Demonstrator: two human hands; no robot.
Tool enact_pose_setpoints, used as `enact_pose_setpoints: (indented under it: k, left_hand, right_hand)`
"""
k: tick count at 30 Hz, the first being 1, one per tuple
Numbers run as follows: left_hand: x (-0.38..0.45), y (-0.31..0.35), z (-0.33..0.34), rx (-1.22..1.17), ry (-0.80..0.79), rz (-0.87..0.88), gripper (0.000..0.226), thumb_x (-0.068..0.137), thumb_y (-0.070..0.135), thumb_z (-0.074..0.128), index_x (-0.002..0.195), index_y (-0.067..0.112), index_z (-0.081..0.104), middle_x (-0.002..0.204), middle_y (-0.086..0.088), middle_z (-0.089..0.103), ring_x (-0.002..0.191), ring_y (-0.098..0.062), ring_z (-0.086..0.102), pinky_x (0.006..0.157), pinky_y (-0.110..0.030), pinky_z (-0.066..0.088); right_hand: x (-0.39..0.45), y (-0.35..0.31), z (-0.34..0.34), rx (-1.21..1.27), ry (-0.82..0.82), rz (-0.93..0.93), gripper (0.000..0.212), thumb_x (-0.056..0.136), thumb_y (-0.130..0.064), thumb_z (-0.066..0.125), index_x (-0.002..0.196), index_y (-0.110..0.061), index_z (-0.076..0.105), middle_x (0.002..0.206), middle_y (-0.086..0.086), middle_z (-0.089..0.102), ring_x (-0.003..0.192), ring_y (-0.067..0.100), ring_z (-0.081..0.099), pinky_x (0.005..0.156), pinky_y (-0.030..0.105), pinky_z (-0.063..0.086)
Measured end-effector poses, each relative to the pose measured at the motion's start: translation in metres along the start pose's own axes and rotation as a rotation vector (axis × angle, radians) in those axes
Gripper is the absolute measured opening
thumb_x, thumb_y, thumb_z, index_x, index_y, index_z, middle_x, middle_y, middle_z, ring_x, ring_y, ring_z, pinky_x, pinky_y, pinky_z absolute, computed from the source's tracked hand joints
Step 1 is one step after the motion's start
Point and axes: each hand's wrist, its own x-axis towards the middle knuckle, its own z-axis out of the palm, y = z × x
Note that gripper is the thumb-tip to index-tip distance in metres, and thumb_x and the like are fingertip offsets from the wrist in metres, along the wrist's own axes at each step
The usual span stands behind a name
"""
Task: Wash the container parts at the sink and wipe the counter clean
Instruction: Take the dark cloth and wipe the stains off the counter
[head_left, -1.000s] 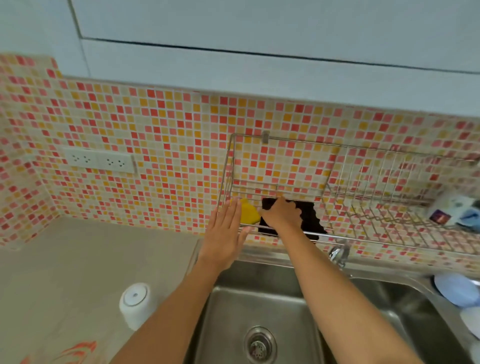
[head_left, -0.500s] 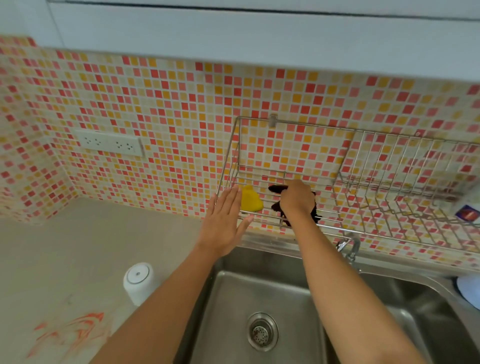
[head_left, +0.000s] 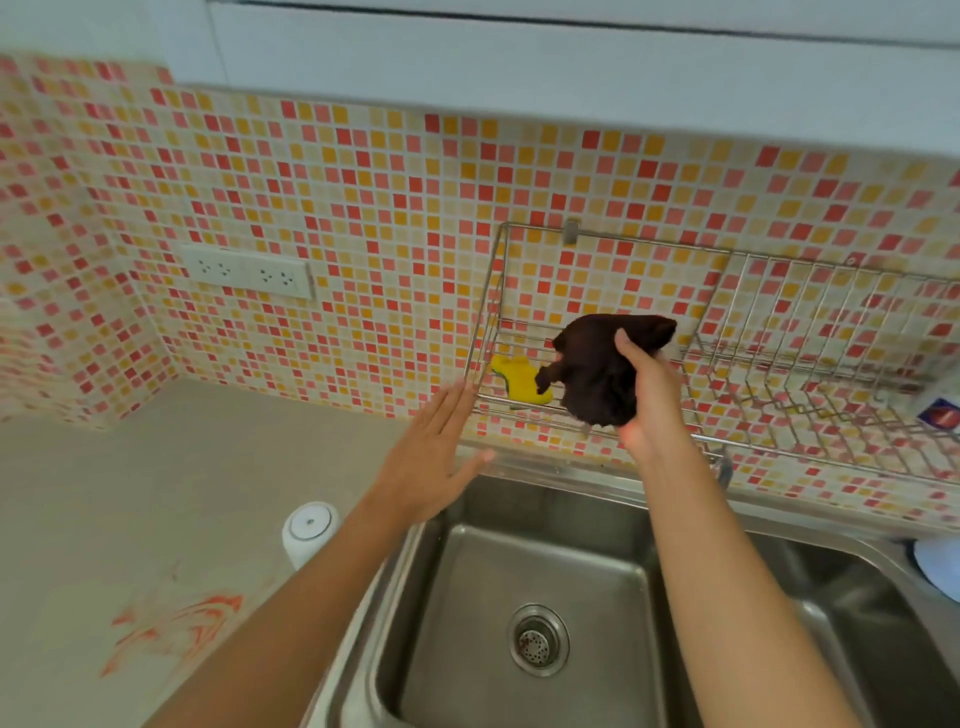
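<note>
Right hand (head_left: 649, 395) raised over the sink (head_left: 524, 597), fingers curled round a crumpled dark brown cloth (head_left: 602, 369), bunched and limp, held in front of the wire rack (head_left: 779, 364). Left hand (head_left: 436, 457) flat, fingers straight and together, holding nothing, just left of the cloth. Yellow sponge (head_left: 522, 382) on the rack between both hands. Orange smear (head_left: 171, 629) on the counter (head_left: 182, 467) below the left hand. Labelled package (head_left: 940, 410) far right, writing unreadable.

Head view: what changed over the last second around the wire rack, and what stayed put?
The right hand, which was gripping the dark cloth down on the wire rack, has lifted it clear and holds it bunched above the rack. The left hand stayed open and flat beside the rack. The yellow sponge, white container and orange smear did not move.
</note>
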Motion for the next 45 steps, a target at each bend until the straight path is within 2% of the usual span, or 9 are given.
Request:
enact_pose_setpoints:
  k: [6,13,17,21,24,30,37,40,45]
  left_hand:
    - [-0.079,-0.085,-0.021,-0.114,0.072,-0.156,0.081,0.093,0.061,0.035,0.153,0.025,-0.005,0.159,0.015,-0.013,0.145,-0.001,-0.014,0.117,-0.028,-0.001]
    - [-0.137,-0.192,-0.013,-0.324,-0.157,-0.320,0.096,0.082,0.069,0.051,0.154,0.027,0.003,0.161,0.013,-0.001,0.148,-0.006,-0.002,0.121,-0.038,0.012]
    - [-0.142,-0.223,0.007,-0.408,-0.276,-0.336,0.111,0.074,0.063,0.068,0.154,0.022,0.003,0.162,0.007,0.005,0.148,-0.008,0.006,0.117,-0.026,0.010]
    - [-0.133,-0.232,0.034,-0.561,-0.399,-0.342,0.119,0.065,0.047,0.083,0.153,0.019,0.008,0.159,0.003,0.020,0.145,-0.014,0.021,0.116,-0.030,0.019]
    - [-0.129,-0.234,0.049,-0.660,-0.357,-0.350,0.104,0.060,0.032,0.090,0.140,0.021,0.026,0.134,0.007,0.047,0.125,-0.012,0.047,0.099,-0.021,0.037]
    - [-0.133,-0.239,0.069,-0.798,-0.279,-0.363,0.103,0.052,0.030,0.094,0.132,0.028,0.029,0.120,0.022,0.050,0.110,0.004,0.050,0.087,-0.004,0.039]
    - [-0.128,-0.249,0.079,-0.779,-0.264,-0.334,0.094,0.059,0.027,0.091,0.133,0.030,0.035,0.124,0.016,0.052,0.113,-0.003,0.051,0.092,-0.017,0.043]
    - [-0.118,-0.260,0.065,-0.808,-0.164,-0.423,0.096,0.060,0.026,0.091,0.137,0.027,0.033,0.124,0.014,0.051,0.111,-0.002,0.051,0.083,-0.002,0.039]
    - [-0.108,-0.299,0.020,-0.713,0.075,-0.502,0.102,0.058,0.029,0.091,0.140,0.023,0.030,0.126,0.014,0.049,0.112,-0.001,0.048,0.091,-0.018,0.041]
  right_hand:
    - [-0.076,0.052,0.034,0.134,-0.173,0.110,0.046,0.087,-0.027,0.062,0.129,-0.008,0.055,0.120,0.016,0.066,0.105,0.033,0.066,0.073,0.041,0.057]
    - [-0.153,0.190,0.056,-0.035,0.101,0.250,0.027,0.090,-0.011,0.053,0.115,-0.007,0.063,0.099,0.013,0.073,0.085,0.031,0.069,0.072,0.037,0.055]
    - [-0.191,0.289,0.068,-0.690,0.012,0.140,0.033,0.100,-0.013,0.045,0.131,-0.016,0.055,0.114,0.000,0.068,0.107,0.020,0.063,0.088,0.029,0.047]
    - [-0.226,0.382,0.068,-1.551,-0.424,0.168,0.066,0.094,-0.063,0.016,0.151,-0.029,0.023,0.156,-0.012,0.010,0.147,0.013,0.002,0.118,0.035,-0.001]
    - [-0.228,0.408,0.065,-1.811,-0.373,-0.006,0.075,0.093,-0.062,-0.002,0.138,-0.031,0.049,0.154,0.000,0.032,0.147,0.023,0.012,0.119,0.043,-0.003]
    - [-0.200,0.423,0.054,-1.914,-0.356,-0.102,0.046,0.098,-0.037,0.033,0.143,-0.029,0.041,0.151,0.000,0.038,0.144,0.022,0.026,0.114,0.053,0.025]
    - [-0.232,0.442,0.065,-1.993,-0.237,-0.109,0.057,0.097,-0.038,0.031,0.152,-0.026,0.021,0.158,0.004,0.022,0.146,0.026,0.020,0.115,0.055,0.017]
    - [-0.258,0.447,0.077,-1.984,-0.362,-0.124,0.057,0.097,-0.040,0.032,0.152,-0.027,0.022,0.157,0.006,0.025,0.145,0.029,0.023,0.112,0.055,0.015]
    - [-0.132,0.459,0.103,-1.946,-0.398,-0.187,0.055,0.100,-0.040,0.024,0.153,-0.029,0.016,0.160,0.005,0.018,0.147,0.028,0.012,0.117,0.054,0.008]
